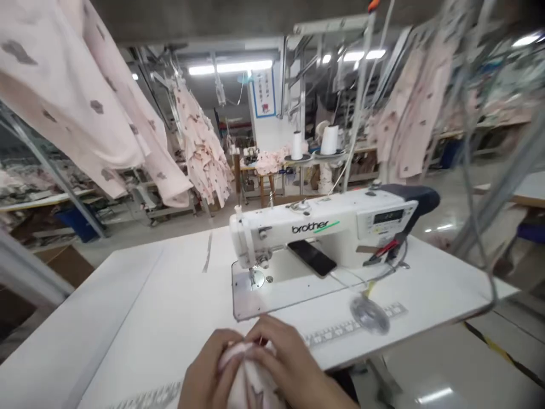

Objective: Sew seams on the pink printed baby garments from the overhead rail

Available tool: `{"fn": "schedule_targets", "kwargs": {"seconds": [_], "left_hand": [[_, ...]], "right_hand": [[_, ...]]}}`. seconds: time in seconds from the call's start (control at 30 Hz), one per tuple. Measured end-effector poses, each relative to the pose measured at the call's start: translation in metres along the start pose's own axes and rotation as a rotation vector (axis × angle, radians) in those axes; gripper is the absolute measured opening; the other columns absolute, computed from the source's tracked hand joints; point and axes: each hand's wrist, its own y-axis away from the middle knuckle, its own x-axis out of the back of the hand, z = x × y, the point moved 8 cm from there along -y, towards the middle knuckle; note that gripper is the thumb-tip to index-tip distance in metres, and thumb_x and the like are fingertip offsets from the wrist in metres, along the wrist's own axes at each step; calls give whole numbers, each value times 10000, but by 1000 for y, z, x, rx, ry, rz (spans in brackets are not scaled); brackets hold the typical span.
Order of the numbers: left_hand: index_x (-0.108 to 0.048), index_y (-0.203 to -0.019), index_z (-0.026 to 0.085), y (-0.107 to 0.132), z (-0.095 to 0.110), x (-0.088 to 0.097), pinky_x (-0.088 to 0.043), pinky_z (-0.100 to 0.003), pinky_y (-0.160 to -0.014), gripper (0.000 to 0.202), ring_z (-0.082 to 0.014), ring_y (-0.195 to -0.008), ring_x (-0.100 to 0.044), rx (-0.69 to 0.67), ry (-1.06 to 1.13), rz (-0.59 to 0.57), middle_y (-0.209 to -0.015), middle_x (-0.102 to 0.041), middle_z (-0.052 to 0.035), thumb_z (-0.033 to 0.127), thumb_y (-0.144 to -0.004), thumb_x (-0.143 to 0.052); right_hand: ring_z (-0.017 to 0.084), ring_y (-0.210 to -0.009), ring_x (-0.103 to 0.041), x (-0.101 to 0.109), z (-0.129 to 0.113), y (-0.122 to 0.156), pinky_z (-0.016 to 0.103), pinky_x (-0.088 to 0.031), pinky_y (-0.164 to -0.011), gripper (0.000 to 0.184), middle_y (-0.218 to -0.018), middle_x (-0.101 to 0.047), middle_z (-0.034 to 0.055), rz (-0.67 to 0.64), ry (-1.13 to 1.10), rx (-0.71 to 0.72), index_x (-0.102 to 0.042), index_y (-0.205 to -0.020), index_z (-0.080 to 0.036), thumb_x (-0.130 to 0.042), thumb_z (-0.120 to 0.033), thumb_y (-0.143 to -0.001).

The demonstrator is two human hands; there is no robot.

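A piece of pale pink printed fabric (249, 378) is bunched between my two hands at the table's front edge. My left hand (210, 366) pinches it from the left, fingers curled around the folds. From the right, my right hand (283, 352) grips the same cloth, its thumb and fingertips close to the left ones. The lower part of the cloth runs out of the picture. Just beyond my hands stands a white Brother sewing machine (315, 227), its needle plate (256, 279) lit and with no cloth on it.
A black phone (313, 258) leans under the machine arm. Red-handled snips (385, 250) rest by its pillar. A clear round object (369, 314) sits on the measuring tape (332, 333) along the front edge. Thread cones (330, 140) stand behind; pink garments (114, 96) hang at upper left.
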Motion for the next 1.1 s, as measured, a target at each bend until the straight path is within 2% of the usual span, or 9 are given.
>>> {"fn": "schedule_targets", "kwargs": {"seconds": [0.17,0.4,0.57,0.7,0.77,0.87,0.93,1.03,1.1], "left_hand": [[-542,-939,262,6,3,1,-454,-202,-787,132,-123,-901,-596,46,-85,-168,-927,-631,37,211,-824,-501],[-569,-926,266,14,12,7,-456,-180,-754,217,-94,-843,-605,-132,-45,-133,-899,-638,51,94,-804,-521],[-524,-1085,311,23,20,9,-468,-193,-785,332,-101,-871,-608,-380,-83,-40,-953,-649,47,94,-834,-523],[-390,-1312,299,22,31,8,-489,-191,-703,497,-113,-817,-618,-490,-274,-53,-977,-660,2,105,-862,-476],[-428,-1288,290,20,33,11,-490,-186,-653,463,-108,-753,-616,-503,-316,-37,-909,-666,8,105,-865,-460],[-494,-1183,279,17,23,20,-502,-190,-712,368,-111,-815,-635,-397,-285,93,-923,-672,22,121,-850,-493],[-511,-1137,264,16,14,23,-502,-197,-760,311,-112,-855,-638,-296,-246,166,-958,-672,18,145,-850,-502],[-560,-1067,243,12,8,21,-495,-215,-787,224,-126,-887,-625,-138,-139,182,-974,-661,-1,203,-854,-507],[-577,-1053,240,4,6,18,-497,-207,-739,212,-125,-838,-618,21,24,97,-917,-644,-1,266,-846,-540]], "right_hand": [[117,-625,-535,0,0,-2,218,-386,-581,93,-657,-570,-27,-165,-50,-209,-570,-777,-186,-545,-239,-850],[103,-355,-520,-39,30,3,136,-313,-336,299,-473,-566,-24,-571,-753,-615,-491,-755,-163,-639,-423,-758],[34,-304,-363,-55,36,9,111,-214,-304,259,-435,-474,-64,-520,-928,-682,-476,-695,-164,-624,-365,-766],[13,-364,-208,-68,34,15,131,-122,-350,173,-475,-353,-89,-592,-1050,-747,-443,-661,-160,-588,-237,-716],[35,-386,-262,-67,37,15,147,-175,-369,188,-492,-364,-75,-552,-980,-727,-441,-654,-166,-567,-278,-735],[95,-555,-440,-46,36,9,196,-367,-529,252,-607,-467,-28,-213,-680,-486,-498,-716,-168,-500,-385,-844],[120,-687,-473,-35,28,14,219,-394,-641,226,-724,-521,-15,-27,-501,-356,-521,-791,-182,-534,-400,-851],[135,-705,-488,-33,22,22,228,-392,-626,216,-784,-563,-8,15,-420,-366,-540,-863,-196,-560,-411,-848],[133,-672,-490,-25,15,18,227,-387,-602,261,-745,-562,-7,-24,-428,-365,-563,-833,-187,-489,-431,-890]]}}
